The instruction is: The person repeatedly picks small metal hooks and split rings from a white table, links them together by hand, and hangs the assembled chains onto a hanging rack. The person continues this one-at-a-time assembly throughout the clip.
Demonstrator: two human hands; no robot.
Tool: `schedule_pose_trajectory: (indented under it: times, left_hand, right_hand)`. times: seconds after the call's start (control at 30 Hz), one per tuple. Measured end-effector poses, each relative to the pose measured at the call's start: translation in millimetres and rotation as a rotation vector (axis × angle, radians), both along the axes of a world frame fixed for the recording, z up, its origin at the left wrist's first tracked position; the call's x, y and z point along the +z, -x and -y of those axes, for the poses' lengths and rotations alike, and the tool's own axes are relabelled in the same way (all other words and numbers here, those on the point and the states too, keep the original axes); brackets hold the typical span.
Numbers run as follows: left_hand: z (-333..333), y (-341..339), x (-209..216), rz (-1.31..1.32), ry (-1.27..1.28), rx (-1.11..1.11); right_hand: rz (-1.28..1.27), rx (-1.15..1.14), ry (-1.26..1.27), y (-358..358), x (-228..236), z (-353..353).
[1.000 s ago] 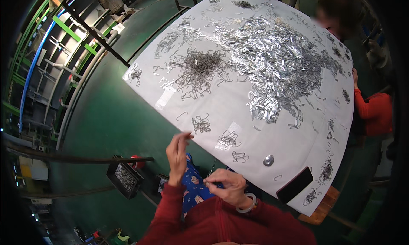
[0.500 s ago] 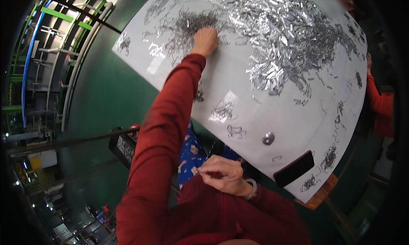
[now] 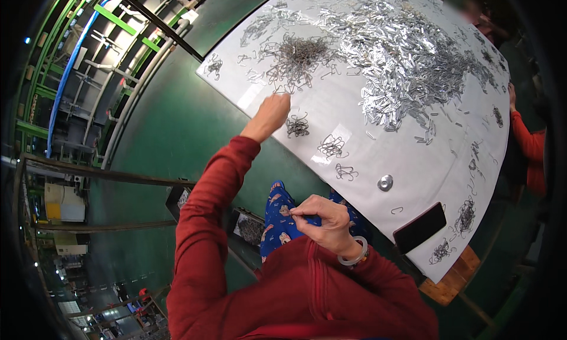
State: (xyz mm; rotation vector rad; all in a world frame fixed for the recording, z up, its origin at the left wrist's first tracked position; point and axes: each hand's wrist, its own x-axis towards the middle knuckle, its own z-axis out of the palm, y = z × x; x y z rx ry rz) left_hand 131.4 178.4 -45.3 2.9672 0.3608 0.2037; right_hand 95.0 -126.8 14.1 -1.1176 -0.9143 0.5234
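Observation:
My left hand [image 3: 272,116] is closed just above the left edge of the white table [image 3: 348,106]; whatever its fingers hold is hidden. Beyond it lies a loose pile of dark wire hooks [image 3: 302,55], and a smaller heap of hooks [image 3: 297,125] is at its right. Close to my body, over my lap, my right hand [image 3: 328,222] pinches thumb against forefinger. What sits between those fingertips is too small to make out. A large spread of shiny silver metal strips [image 3: 390,68] covers the table's far middle.
A dark phone [image 3: 420,228] rests by the near table edge, with a round metal disc [image 3: 385,183] beyond it. Small hook clusters [image 3: 465,216] lie along the right edge. Another person's red sleeve [image 3: 528,139] shows at the right. Boxes [image 3: 248,229] stand below the table's left side.
My left hand has drawn back from the dark hook pile to the table's left edge. My right hand keeps its pinch near my lap. The whole view has shifted slightly.

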Motion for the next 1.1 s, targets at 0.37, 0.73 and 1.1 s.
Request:
schedule_pose_trajectory:
  times: [0.37,0.73,1.1]
  left_hand:
    - [1.2,-73.0,-29.9,0.207,0.228,0.106]
    - [1.8,-132.5,-67.4,0.235,-0.009,0.102]
    - [100.2,61.2,52.9,0.573,0.974,0.271]
  right_hand:
    - [0.003,0.037,0.035,-0.8,3.8,-2.9]
    - [-0.063,0.103,-0.007,1.0,-9.4,-12.6]
    - [0.018,-0.048,0.092,-2.8,-11.7,-18.0]
